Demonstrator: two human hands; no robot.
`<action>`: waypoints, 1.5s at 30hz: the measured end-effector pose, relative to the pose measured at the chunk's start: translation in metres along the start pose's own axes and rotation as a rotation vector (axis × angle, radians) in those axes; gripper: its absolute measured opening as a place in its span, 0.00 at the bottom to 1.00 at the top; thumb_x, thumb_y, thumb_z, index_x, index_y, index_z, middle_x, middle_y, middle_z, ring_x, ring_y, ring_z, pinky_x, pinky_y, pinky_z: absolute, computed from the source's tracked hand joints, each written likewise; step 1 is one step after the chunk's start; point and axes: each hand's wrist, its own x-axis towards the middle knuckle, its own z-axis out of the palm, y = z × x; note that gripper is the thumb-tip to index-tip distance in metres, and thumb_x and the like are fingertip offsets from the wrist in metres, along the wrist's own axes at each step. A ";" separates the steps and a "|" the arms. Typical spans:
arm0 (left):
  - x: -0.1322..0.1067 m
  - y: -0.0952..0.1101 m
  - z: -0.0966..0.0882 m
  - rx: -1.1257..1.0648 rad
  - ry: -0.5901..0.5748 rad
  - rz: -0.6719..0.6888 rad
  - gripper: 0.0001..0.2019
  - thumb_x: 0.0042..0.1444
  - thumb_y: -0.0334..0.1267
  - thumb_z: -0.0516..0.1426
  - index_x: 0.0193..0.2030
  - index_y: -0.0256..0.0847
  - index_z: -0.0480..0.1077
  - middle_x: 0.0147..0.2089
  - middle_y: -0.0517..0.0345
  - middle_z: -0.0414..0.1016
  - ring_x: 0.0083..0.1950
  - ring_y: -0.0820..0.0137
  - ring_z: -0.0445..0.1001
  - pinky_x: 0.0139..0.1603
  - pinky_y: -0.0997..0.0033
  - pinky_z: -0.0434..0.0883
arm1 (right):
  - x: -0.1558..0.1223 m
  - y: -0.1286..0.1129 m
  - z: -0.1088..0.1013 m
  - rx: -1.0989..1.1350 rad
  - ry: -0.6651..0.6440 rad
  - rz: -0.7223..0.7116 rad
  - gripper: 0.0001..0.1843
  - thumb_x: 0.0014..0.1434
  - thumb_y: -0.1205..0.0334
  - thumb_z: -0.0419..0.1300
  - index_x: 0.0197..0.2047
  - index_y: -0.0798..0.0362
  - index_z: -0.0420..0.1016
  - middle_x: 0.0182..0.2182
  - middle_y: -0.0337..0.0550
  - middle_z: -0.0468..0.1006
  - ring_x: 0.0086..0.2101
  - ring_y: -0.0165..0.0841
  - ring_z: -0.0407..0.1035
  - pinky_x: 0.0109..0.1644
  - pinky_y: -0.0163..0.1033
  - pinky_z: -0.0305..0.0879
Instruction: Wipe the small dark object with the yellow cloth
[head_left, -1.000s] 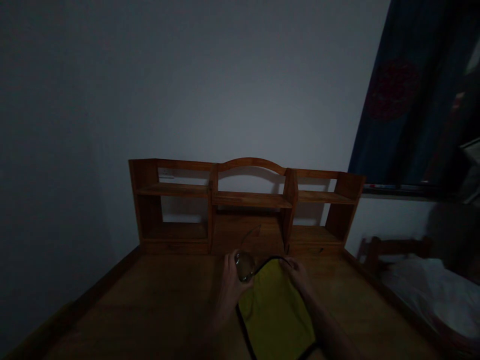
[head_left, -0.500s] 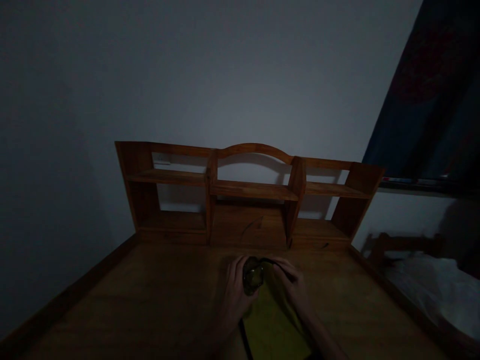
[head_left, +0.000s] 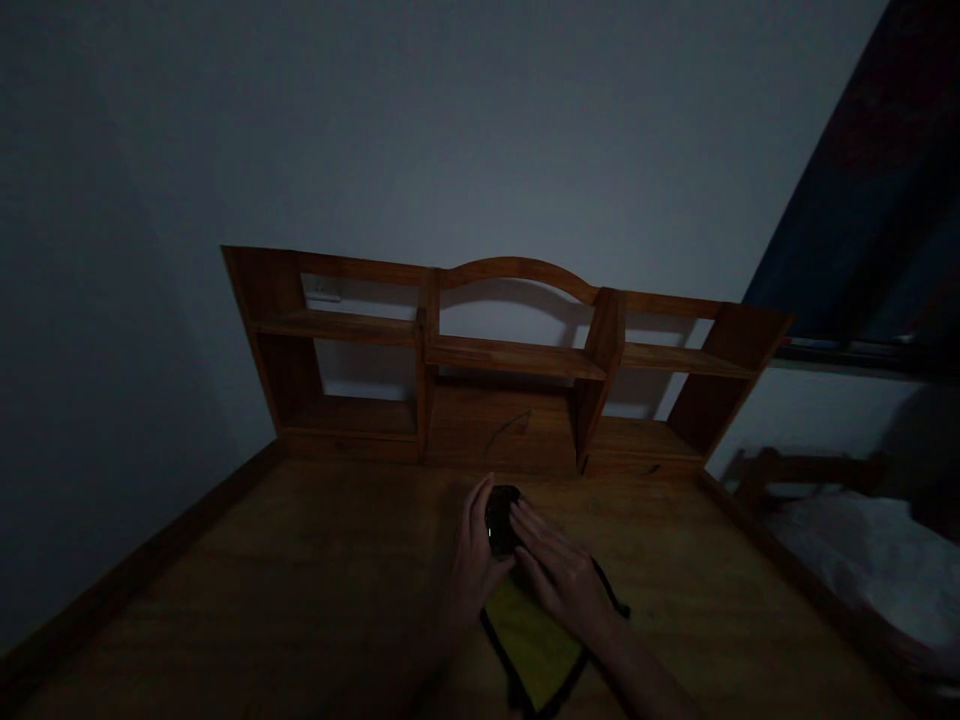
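My left hand [head_left: 468, 568] curls around the side of a small dark glass [head_left: 501, 522] that catches a glint of light. A yellow cloth [head_left: 534, 640] with black edging hangs from the glass toward me, under my right hand. My right hand [head_left: 564, 582] presses the upper part of the cloth at the near right of the glass, its fingertips at the rim. The dim light hides how far the cloth reaches into the glass. Both hands are above the wooden desk [head_left: 337, 560].
A wooden shelf unit [head_left: 510, 355] with open compartments stands along the desk's back edge against the wall. Raised wooden edges run along both desk sides. At the right are a white plastic-like heap [head_left: 862, 550] and a dark curtain [head_left: 885, 200].
My right hand has moved left onto the glass, with its fingers at the rim. The cloth has drawn up, so its lower corner now shows. The view has tipped slightly down.
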 end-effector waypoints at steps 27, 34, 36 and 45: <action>0.014 -0.015 -0.027 0.420 -0.149 0.440 0.32 0.63 0.26 0.47 0.71 0.46 0.41 0.67 0.47 0.56 0.71 0.60 0.50 0.65 0.56 0.61 | 0.013 -0.015 0.020 0.149 -0.111 0.107 0.44 0.45 0.81 0.49 0.67 0.51 0.55 0.64 0.47 0.61 0.64 0.40 0.52 0.68 0.58 0.48; 0.018 -0.019 -0.024 0.362 -0.047 0.390 0.31 0.62 0.27 0.46 0.71 0.40 0.41 0.66 0.44 0.58 0.69 0.62 0.53 0.66 0.56 0.60 | 0.007 -0.017 0.025 0.643 -0.026 0.295 0.40 0.45 0.79 0.52 0.63 0.48 0.61 0.60 0.44 0.67 0.60 0.38 0.62 0.64 0.52 0.59; 0.020 -0.018 -0.026 0.324 -0.053 0.356 0.31 0.61 0.28 0.47 0.70 0.39 0.42 0.67 0.42 0.56 0.69 0.60 0.53 0.66 0.53 0.59 | 0.006 -0.017 0.024 0.738 -0.069 0.326 0.41 0.46 0.79 0.52 0.64 0.47 0.60 0.61 0.43 0.67 0.59 0.37 0.62 0.63 0.51 0.59; 0.017 -0.035 -0.019 0.257 -0.051 0.219 0.30 0.61 0.34 0.49 0.69 0.41 0.46 0.68 0.44 0.55 0.68 0.59 0.57 0.65 0.54 0.61 | 0.010 -0.015 0.018 0.226 -0.201 0.100 0.46 0.47 0.78 0.51 0.70 0.50 0.48 0.67 0.44 0.55 0.65 0.38 0.50 0.67 0.50 0.54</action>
